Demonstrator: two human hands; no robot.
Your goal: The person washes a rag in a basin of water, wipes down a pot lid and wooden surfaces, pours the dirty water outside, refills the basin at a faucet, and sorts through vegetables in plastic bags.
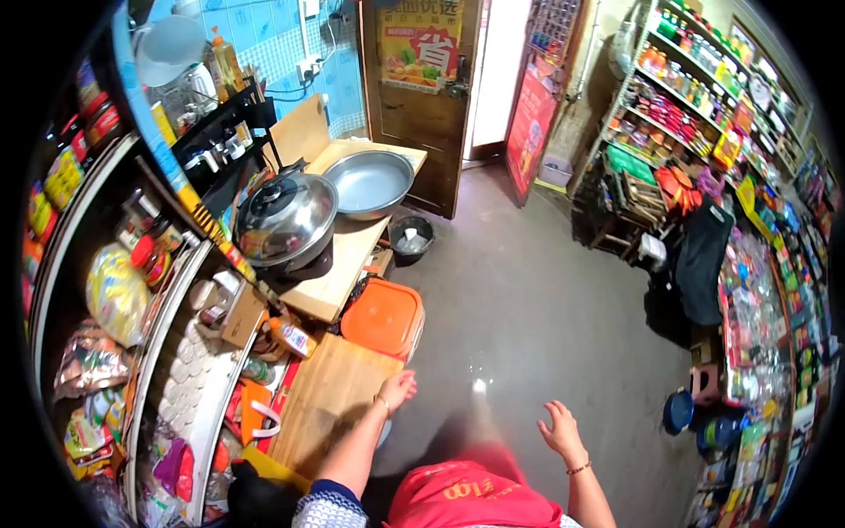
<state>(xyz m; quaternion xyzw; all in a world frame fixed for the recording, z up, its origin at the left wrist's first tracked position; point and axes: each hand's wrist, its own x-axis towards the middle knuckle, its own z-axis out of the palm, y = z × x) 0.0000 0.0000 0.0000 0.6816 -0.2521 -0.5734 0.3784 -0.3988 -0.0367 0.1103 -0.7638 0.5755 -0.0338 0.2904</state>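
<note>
Head view: the left hand [400, 388], released with fingers loosely curled, is positioned at the right edge of the wooden board [327, 378]; contact cannot be determined. The right hand [562, 429], released with fingers spread, is well to the right of the board, above the floor [519, 326]. Both forearms extend forward, the orange lid [383, 315] lying just beyond the board's far end.

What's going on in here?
A person in a red apron is handling nothing that I can see. The left hand is near a wooden board and an orange lid; the right hand is out over the grey floor. A lidded pan and metal basin stand farther ahead.
</note>
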